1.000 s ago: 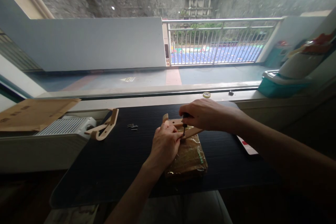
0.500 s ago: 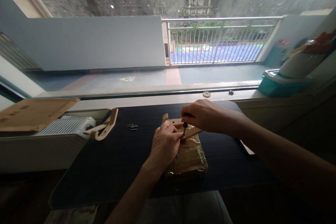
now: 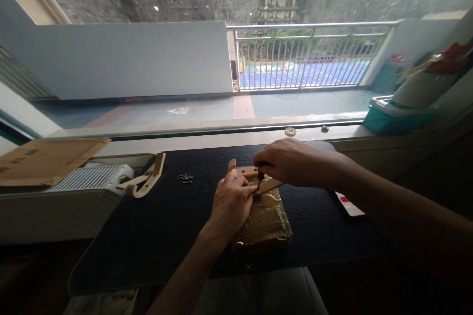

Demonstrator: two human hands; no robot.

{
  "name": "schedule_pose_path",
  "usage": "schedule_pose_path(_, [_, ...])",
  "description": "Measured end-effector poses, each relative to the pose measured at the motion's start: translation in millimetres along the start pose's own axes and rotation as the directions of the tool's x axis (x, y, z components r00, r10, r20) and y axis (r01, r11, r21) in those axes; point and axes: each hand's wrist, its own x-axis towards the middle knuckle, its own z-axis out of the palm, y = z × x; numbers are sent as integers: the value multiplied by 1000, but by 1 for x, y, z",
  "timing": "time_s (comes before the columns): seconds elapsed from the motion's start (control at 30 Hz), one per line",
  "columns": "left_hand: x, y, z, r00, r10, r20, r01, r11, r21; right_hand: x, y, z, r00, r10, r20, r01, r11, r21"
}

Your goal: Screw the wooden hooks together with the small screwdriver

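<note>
My right hand (image 3: 283, 160) is closed round the dark handle of a screwdriver (image 3: 260, 176), its shaft pointing down at a wooden piece (image 3: 269, 185). Beside the tip, my left hand (image 3: 232, 199) grips the wooden piece, with the fingers partly hiding it. A second wooden arm (image 3: 247, 171) with dark holes and an upturned end lies just behind. Under the wood is a tape-wrapped brown package (image 3: 264, 221) with a small green mark. Whether a screw sits under the tip is too small to tell.
Several loose screws (image 3: 185, 177) lie on the black table (image 3: 148, 236). A similar wooden bracket (image 3: 146, 177) rests at its left edge, near the radiator (image 3: 94, 177) and cardboard (image 3: 48, 160). A roll of tape (image 3: 290, 132) sits on the sill; a pink-and-white card (image 3: 351, 205) lies at right.
My right hand has turned slightly on the screwdriver, staying over the same spot. The left hand keeps its grip. The view has shifted a little, showing more of the card.
</note>
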Motion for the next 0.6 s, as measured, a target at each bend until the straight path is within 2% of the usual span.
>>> schedule_pose_path(0.2, [-1, 2, -2, 1000, -12, 5, 12, 1000, -17, 3, 2, 5, 998, 53, -46, -54, 998, -23])
schedule_pose_path(0.33, [0, 0, 0, 1000, -15, -8, 15, 1000, -23, 2, -1, -2, 998, 63, -15, -64, 997, -54])
schedule_pose_path(0.6, [-1, -3, 5, 1000, 8, -26, -9, 1000, -13, 0, -1, -9, 998, -42, 42, 44, 998, -36])
